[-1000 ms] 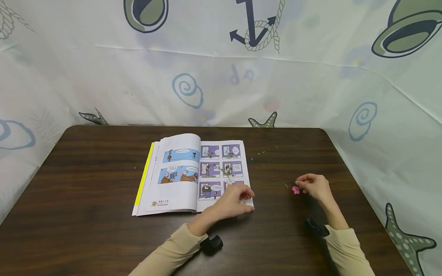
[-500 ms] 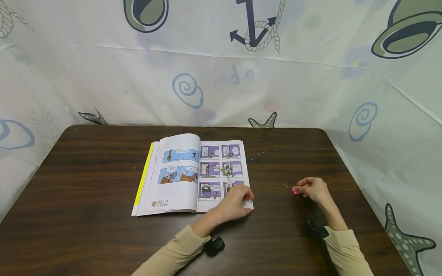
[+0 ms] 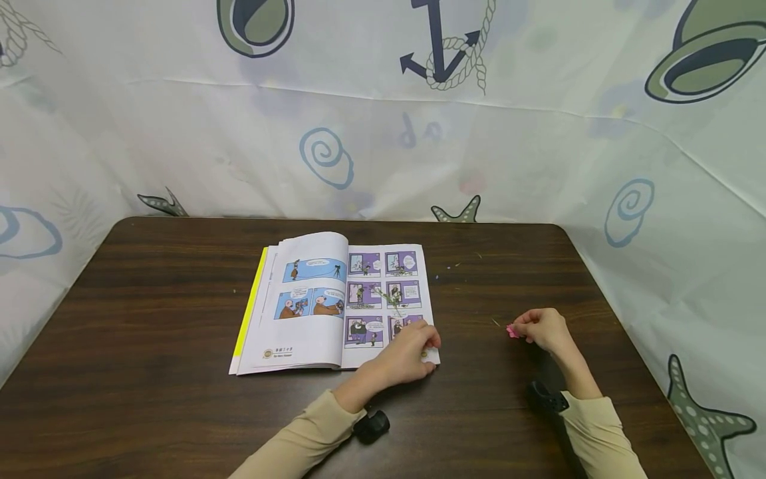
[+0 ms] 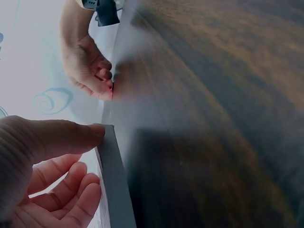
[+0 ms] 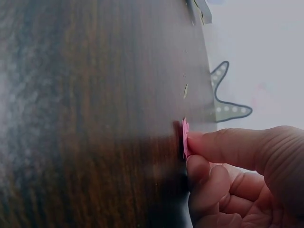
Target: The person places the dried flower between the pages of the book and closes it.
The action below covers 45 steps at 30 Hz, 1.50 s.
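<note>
An open comic book lies on the dark wooden table. My left hand rests at the lower right corner of its right page. In the left wrist view, its thumb touches the book's edge, and its other fingers bend loosely over the page. A thin green sprig lies across the right page's panels. Right of the book, my right hand pinches a small pink flower between thumb and fingertips, close over the tabletop.
Beside the flower lies a thin plant scrap. Several tiny bits, including a pale fragment, are scattered farther back on the table. A printed white curtain hangs behind the table's far edge.
The right hand has shifted slightly, and the flower, earlier face-up at its fingertips, is now tilted and partly covered. The left hand has barely moved on the page.
</note>
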Tool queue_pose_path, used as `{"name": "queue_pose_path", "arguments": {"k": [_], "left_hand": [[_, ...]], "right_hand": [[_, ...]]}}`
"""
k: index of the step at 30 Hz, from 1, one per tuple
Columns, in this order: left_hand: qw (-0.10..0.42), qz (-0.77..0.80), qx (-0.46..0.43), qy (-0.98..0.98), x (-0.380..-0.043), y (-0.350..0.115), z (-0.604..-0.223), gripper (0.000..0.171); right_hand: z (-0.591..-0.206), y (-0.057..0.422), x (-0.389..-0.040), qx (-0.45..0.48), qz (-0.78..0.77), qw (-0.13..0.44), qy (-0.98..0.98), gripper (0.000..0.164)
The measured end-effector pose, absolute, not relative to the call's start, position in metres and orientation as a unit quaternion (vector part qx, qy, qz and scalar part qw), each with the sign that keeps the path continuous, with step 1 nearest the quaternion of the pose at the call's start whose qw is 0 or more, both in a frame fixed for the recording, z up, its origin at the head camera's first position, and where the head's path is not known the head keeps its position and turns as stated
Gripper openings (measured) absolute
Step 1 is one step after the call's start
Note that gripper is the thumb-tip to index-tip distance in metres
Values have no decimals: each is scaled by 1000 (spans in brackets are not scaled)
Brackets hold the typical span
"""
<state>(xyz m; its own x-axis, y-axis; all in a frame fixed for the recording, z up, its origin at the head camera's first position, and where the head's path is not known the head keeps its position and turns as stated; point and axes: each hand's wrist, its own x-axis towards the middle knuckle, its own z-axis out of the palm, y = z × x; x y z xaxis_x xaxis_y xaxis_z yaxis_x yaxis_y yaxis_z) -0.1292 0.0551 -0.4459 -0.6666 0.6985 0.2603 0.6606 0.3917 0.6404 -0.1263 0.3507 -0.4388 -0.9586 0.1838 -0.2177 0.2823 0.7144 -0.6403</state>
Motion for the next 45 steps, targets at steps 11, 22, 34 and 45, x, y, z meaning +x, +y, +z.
{"name": "queue_pose_path", "arguments": {"k": [11, 22, 34, 45], "left_hand": [[37, 394, 412, 820, -131, 52, -445, 18], [-6, 449, 381, 808, -132, 52, -447, 14], [-46, 501, 340, 794, -136, 35, -430, 15], [-53, 543, 285, 788, -138, 5, -411, 18]], "right_hand": [[-438, 350, -127, 109, -353, 75, 926, 14], [-433, 349, -128, 104, -376, 50, 919, 14], [-416, 341, -136, 89, -393, 28, 915, 17], [-404, 323, -150, 79, -408, 25, 909, 20]]}}
